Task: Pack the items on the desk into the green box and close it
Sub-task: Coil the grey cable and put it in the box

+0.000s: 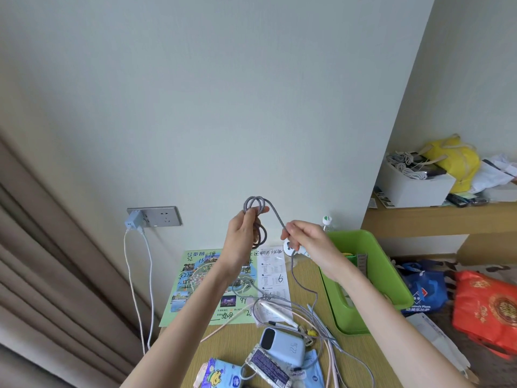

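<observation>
Mid-frame, the left hand (242,236) grips a few loops of grey cable (255,208) while the right hand (300,236) pinches the loose end, probably coiling it small enough for the green box (391,278) at right.

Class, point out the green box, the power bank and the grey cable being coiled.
green box (391,271), head view, on its right wall.
power bank (282,345), head view, middle of its blue face.
grey cable (275,217), head view, stretch between the hands.
</observation>
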The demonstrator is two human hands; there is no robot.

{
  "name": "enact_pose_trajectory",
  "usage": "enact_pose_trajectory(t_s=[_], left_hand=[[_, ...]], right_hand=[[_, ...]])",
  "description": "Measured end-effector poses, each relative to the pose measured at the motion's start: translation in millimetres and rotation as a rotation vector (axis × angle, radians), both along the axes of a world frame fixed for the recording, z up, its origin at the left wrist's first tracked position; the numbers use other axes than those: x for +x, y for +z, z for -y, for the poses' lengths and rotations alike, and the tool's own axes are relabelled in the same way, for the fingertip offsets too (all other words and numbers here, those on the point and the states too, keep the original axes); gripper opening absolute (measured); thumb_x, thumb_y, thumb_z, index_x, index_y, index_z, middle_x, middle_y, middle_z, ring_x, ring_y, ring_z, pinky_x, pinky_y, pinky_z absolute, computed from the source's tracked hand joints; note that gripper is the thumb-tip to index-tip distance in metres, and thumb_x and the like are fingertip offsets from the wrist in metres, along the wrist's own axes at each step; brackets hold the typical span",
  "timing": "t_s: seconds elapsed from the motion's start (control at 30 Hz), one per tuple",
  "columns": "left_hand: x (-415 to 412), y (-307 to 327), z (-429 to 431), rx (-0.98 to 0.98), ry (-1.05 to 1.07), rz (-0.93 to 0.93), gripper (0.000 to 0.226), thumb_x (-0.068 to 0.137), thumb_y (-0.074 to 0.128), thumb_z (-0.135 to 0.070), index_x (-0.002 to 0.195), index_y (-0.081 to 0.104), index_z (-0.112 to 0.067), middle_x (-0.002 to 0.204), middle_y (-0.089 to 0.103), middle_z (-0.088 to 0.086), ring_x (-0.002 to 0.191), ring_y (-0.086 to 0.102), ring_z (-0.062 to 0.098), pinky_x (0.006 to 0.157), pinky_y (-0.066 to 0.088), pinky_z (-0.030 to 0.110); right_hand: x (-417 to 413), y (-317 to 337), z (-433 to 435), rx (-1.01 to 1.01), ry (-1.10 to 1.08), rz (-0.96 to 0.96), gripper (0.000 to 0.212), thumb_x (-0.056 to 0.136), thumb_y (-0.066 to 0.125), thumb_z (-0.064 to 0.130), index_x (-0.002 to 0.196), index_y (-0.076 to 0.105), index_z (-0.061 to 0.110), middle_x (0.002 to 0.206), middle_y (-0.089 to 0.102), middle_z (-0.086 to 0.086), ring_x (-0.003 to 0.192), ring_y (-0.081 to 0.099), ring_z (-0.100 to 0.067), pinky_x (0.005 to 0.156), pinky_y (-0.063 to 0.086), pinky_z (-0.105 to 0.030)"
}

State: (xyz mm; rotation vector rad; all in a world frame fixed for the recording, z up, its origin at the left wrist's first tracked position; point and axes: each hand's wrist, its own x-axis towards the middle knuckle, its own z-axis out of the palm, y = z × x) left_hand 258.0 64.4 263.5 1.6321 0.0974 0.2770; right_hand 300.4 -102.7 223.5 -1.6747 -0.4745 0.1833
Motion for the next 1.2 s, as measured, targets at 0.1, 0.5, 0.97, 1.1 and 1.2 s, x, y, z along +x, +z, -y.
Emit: enact_pose_trajectory(t_s=[0.1,0.5,0.97,1.1,1.2], left_hand=[[0,1,6,-0.063,-0.032,-0.015,0.035,0.103,0.035,-0.018,0.109,0.068,-0.008,0.064,0.033,-0.006,0.046,0.031,0.004,0.043,0.027,0.014],[-4,4,17,-0.027,-0.15,-0.097,0.039,0.103,0.031,-0.027,0.098,0.064,-0.008,0.07,0.059,0.006,0.054,0.057,0.007,0.034,0.034,0.011],[12,-6,-18,-0.162,0.003,-0.038,0.034,0.105,0.031,-0.038,0.083,0.043,-0.015,0.059,0.025,-0.002,0.043,0.029,0.009,0.038,0.033,0.022],[13,-11,-30,-0.045,0.088,-0.028,0.034,0.104,0.038,-0.036,0.088,0.055,-0.012,0.055,0.035,-0.008,0.046,0.031,0.008,0.049,0.033,0.023],[10,-14,-33,0.133,0.093,0.002,0.032,0.103,0.042,-0.035,0.09,0.06,-0.013,0.055,0.046,-0.017,0.046,0.04,-0.001,0.044,0.033,0.012]], right_hand=[[-7,3,-7,0.02,0.056,-0.028,0.033,0.101,0.048,0.028,0.074,0.066,0.025,0.058,0.043,0.008,0.057,0.042,-0.007,0.063,0.043,-0.014],[-16,18,-14,0.036,0.125,-0.084,0.038,0.097,0.056,0.021,0.059,0.06,0.023,0.051,0.049,0.005,0.051,0.045,-0.008,0.051,0.035,-0.018],[0,5,8,-0.187,0.012,-0.156,0.042,0.09,0.062,0.043,0.057,0.056,0.018,0.048,0.041,0.002,0.056,0.041,-0.017,0.08,0.04,-0.034],[3,10,19,-0.158,0.036,-0.159,0.036,0.092,0.063,0.026,0.056,0.059,0.021,0.051,0.037,-0.001,0.054,0.036,-0.017,0.068,0.04,-0.031],[3,21,25,-0.098,0.067,-0.115,0.022,0.091,0.061,0.014,0.069,0.064,0.011,0.055,0.039,-0.004,0.048,0.034,-0.011,0.053,0.037,-0.022]])
